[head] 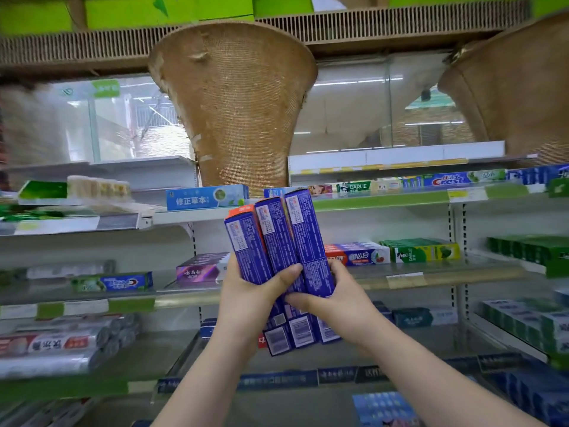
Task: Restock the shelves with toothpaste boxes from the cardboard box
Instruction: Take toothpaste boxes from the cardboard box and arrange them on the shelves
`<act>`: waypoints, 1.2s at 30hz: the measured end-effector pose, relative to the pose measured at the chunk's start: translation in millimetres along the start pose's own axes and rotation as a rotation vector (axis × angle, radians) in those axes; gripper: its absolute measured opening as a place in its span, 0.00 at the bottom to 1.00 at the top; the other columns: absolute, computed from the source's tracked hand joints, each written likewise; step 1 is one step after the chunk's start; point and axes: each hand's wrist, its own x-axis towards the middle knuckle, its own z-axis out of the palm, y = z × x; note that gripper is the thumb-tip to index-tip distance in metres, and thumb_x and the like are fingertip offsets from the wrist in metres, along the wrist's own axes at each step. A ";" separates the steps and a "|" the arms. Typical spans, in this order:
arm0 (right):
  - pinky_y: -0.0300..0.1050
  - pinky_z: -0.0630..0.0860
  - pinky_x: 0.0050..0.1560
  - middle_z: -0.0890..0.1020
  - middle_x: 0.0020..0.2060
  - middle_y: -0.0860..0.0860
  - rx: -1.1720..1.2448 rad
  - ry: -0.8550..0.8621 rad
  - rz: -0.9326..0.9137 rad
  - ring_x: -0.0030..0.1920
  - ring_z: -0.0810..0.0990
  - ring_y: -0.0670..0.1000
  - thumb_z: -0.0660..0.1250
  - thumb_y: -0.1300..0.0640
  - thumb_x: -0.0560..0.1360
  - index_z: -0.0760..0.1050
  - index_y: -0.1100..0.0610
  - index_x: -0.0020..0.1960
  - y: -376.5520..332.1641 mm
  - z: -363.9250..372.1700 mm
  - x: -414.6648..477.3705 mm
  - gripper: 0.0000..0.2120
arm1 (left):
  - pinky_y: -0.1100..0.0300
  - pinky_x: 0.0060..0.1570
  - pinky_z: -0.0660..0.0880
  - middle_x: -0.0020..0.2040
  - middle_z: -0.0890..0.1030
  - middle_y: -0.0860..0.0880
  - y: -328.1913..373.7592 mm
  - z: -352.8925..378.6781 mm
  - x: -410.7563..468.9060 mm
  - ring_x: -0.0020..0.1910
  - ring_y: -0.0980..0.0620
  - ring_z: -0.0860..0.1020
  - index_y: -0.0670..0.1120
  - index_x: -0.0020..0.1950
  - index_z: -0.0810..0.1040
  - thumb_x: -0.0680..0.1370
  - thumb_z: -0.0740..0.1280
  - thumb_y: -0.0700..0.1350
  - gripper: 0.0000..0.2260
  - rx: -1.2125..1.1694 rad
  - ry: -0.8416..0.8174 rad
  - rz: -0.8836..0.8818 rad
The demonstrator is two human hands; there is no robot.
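Toothpaste boxes (304, 229) stand nearly upright, gripped low by left hand (246, 294) and right hand (335, 300) together, shelf (381, 204) just beyond.

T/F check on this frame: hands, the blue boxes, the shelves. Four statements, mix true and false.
1. The left hand and the right hand both grip the blue boxes. True.
2. The hands hold a single box. False: three boxes are held side by side.
3. The blue boxes rest on a shelf. False: they are held up in the air in front of the shelves.
4. A green box lies on a shelf to the right of the hands. True.
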 end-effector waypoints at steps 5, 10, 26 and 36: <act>0.55 0.80 0.51 0.85 0.51 0.54 0.323 -0.109 0.145 0.50 0.84 0.56 0.77 0.54 0.66 0.73 0.53 0.62 13.5 2.8 -6.4 0.27 | 0.50 0.45 0.82 0.47 0.85 0.53 6.7 -2.0 2.9 0.44 0.52 0.84 0.52 0.56 0.76 0.67 0.74 0.58 0.21 0.100 -0.018 -0.134; 0.61 0.80 0.49 0.84 0.51 0.59 0.577 -0.151 0.354 0.46 0.85 0.59 0.74 0.44 0.60 0.75 0.58 0.61 27.5 8.4 -6.2 0.33 | 0.52 0.39 0.81 0.45 0.86 0.44 6.3 -16.2 5.3 0.42 0.44 0.85 0.46 0.56 0.77 0.70 0.63 0.66 0.27 -0.098 -0.080 -0.405; 0.52 0.82 0.34 0.85 0.45 0.60 0.709 -0.198 0.318 0.38 0.85 0.57 0.84 0.45 0.38 0.80 0.60 0.50 48.2 13.4 3.7 0.43 | 0.46 0.53 0.77 0.50 0.82 0.39 -29.0 -32.7 20.6 0.45 0.44 0.81 0.42 0.61 0.76 0.64 0.63 0.70 0.37 -0.347 0.110 -0.481; 0.54 0.81 0.47 0.85 0.50 0.57 0.429 -0.132 0.259 0.48 0.84 0.59 0.72 0.55 0.65 0.73 0.57 0.61 54.5 21.7 9.7 0.26 | 0.55 0.28 0.80 0.31 0.83 0.45 -19.5 -24.6 35.7 0.29 0.48 0.82 0.41 0.48 0.77 0.79 0.62 0.44 0.07 -0.213 -0.073 -0.629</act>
